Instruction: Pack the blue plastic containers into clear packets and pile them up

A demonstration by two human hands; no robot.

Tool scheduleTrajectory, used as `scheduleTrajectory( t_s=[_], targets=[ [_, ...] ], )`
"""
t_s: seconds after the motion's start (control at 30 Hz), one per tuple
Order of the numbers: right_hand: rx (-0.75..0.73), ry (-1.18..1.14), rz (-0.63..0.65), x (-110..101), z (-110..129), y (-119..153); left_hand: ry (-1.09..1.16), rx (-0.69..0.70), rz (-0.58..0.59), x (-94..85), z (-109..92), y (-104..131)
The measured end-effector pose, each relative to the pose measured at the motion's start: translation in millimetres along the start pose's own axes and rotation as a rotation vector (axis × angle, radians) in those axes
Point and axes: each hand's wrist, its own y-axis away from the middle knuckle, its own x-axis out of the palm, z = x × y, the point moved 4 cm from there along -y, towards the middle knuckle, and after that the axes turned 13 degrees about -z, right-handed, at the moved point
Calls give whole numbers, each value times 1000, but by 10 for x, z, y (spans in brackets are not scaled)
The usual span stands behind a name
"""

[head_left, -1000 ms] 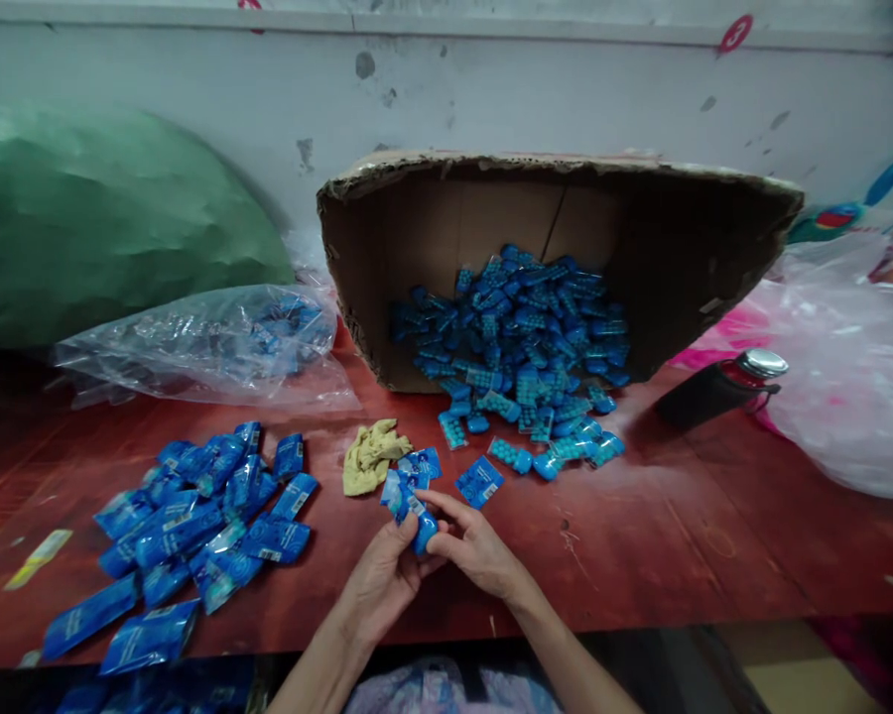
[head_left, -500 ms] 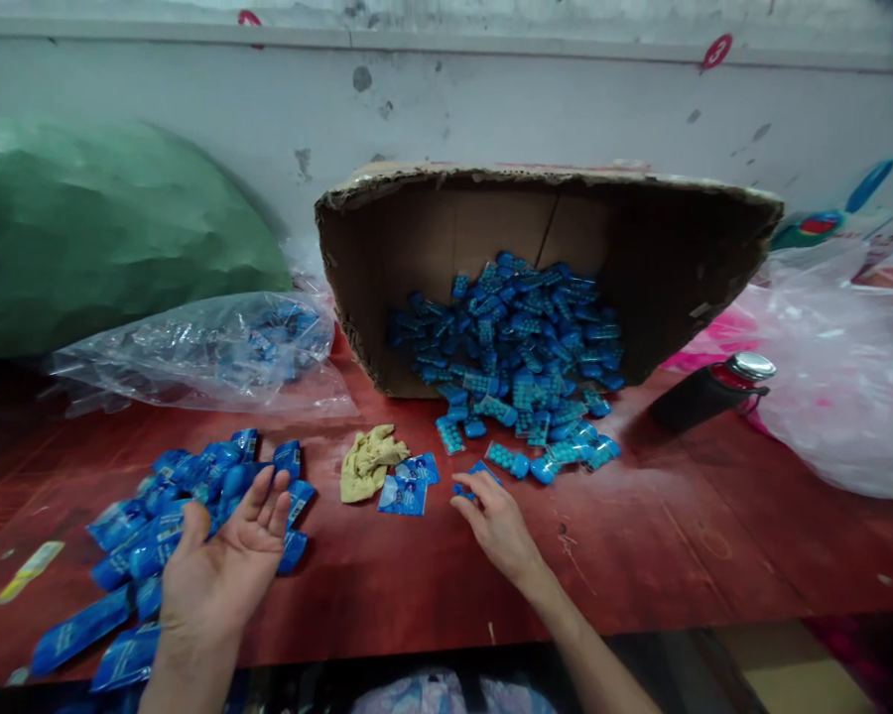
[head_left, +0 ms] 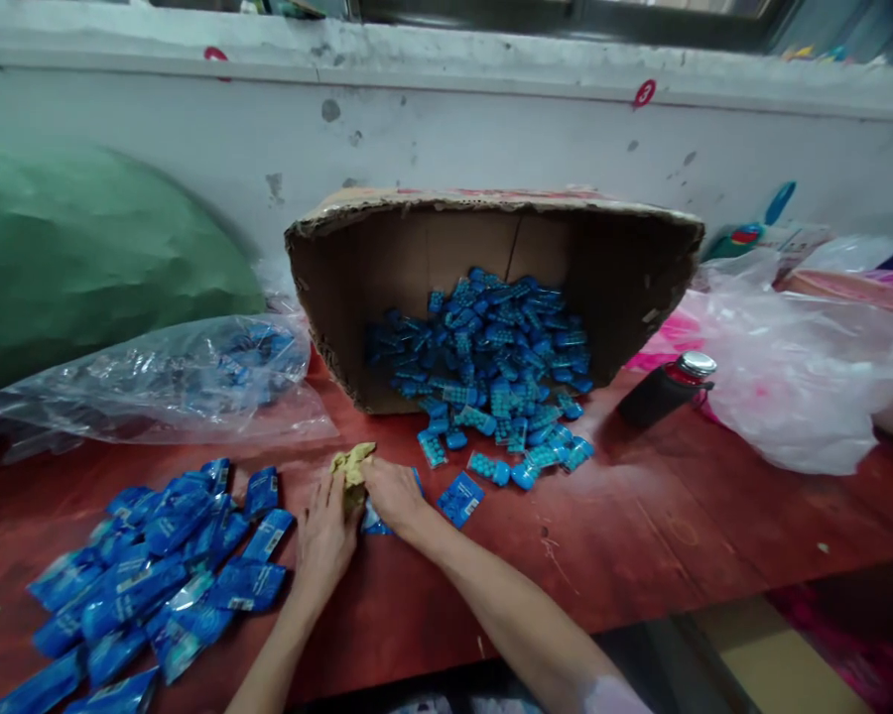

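Red-painted tabletop (head_left: 640,526). My left hand (head_left: 328,528) and right hand (head_left: 396,494) bracket crumpled yellow cloth (head_left: 352,464), my eleven o'clock; tips hidden, can't tell closure. Light touch should spare flat blue packet (head_left: 374,520), cloth's five o'clock.

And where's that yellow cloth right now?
In the head view, the yellow cloth is just left of centre, touched by the left hand and right hand, in front of the cardboard box's left end.
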Motion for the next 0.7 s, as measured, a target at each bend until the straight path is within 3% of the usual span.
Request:
scheduleTrajectory(
  t_s=[0.17,0.3,0.53,0.7],
  targets=[
    [111,111,-57,-385,-579,514,-163,113,16,98,108,87],
    [186,141,-2,-487,-988,751,-163,119,3,67,120,86],
    [192,12,62,-450,-1083,645,30,29,-148,-188,-214,274],
    [231,-138,55,-418,-1133,598,169,-74,-25,-151,-296,483]
  ],
)
